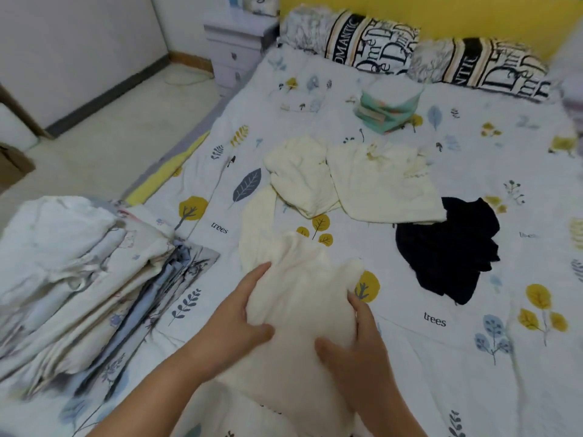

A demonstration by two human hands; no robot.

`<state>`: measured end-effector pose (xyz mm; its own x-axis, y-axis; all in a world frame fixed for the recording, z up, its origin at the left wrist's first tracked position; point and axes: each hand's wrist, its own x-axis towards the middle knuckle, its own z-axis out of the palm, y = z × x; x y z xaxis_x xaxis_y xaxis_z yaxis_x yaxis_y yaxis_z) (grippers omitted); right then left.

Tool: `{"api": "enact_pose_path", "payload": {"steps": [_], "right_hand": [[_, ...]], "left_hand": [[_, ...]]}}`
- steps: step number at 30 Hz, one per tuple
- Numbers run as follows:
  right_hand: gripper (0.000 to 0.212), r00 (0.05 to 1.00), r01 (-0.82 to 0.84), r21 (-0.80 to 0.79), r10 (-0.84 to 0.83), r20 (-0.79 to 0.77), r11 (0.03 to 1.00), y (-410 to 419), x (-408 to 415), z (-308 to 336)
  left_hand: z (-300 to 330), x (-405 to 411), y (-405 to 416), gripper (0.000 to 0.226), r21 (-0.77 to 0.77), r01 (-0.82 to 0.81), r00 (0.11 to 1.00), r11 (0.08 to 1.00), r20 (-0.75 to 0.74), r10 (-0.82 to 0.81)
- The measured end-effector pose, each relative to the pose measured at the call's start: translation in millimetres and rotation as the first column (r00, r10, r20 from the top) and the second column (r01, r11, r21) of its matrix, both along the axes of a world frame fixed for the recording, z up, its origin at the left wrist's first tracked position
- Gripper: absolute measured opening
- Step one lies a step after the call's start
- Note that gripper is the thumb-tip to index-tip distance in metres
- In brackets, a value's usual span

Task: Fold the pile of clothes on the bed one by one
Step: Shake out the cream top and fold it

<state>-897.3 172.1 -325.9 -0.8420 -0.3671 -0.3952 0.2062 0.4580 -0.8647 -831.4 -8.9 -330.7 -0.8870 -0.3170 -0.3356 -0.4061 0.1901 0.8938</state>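
Observation:
A cream garment lies bunched on the bed in front of me. My left hand grips its left side, thumb on top and fingers curled round the fabric. My right hand grips its right side the same way. Beyond it lie two more cream garments, loosely spread and overlapping. A crumpled black garment sits to the right of them. The lower part of the held garment is hidden behind my forearms.
A stack of folded white and blue patterned clothes sits at the bed's left edge. A small folded green-and-white pile lies near two lettered pillows. The leaf-print sheet covers the bed; a nightstand stands far left.

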Motion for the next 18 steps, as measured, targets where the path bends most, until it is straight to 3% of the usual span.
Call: {"api": "enact_pose_path", "payload": {"steps": [8, 18], "right_hand": [[0.074, 0.989, -0.122, -0.082, 0.114, -0.098, 0.989, -23.1, 19.0, 83.1], [0.071, 0.969, -0.233, -0.179, 0.212, -0.13, 0.956, -122.4, 61.0, 146.5]], "left_hand": [[93.9, 40.1, -19.5, 0.086, 0.063, -0.099, 0.991, 0.993, -0.08, 0.104], [160.7, 96.6, -114.4, 0.08, -0.023, -0.182, 0.972, 0.983, -0.154, 0.177]]}}
